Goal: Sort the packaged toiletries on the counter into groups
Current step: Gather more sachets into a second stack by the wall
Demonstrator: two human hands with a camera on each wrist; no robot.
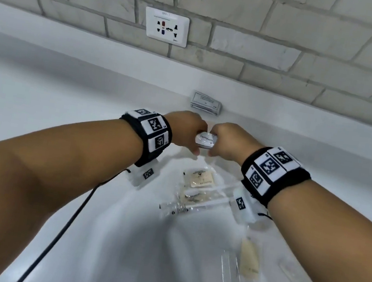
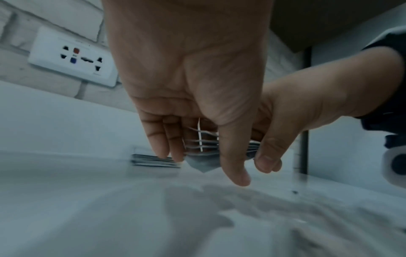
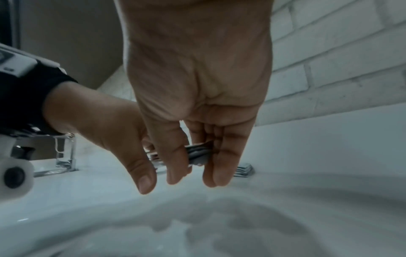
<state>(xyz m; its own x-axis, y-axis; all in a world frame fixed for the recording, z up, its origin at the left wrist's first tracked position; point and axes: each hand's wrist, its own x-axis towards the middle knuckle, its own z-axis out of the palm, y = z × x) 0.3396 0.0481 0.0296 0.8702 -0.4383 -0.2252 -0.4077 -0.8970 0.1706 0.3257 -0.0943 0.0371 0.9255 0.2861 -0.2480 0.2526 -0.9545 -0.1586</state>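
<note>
With one stack of sachets [image 1: 206, 103] already grouped beyond the toothpaste packets [image 1: 205, 140], which the left hand [image 1: 185, 132] and right hand [image 1: 229, 142] pinch together above the counter [image 1: 40, 98], the clear-wrapped items [image 1: 199, 189] nearer the person look unsorted.

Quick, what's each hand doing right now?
Left hand: grips one end of the stack of white toothpaste sachets.
Right hand: grips the stack's other end.
</note>
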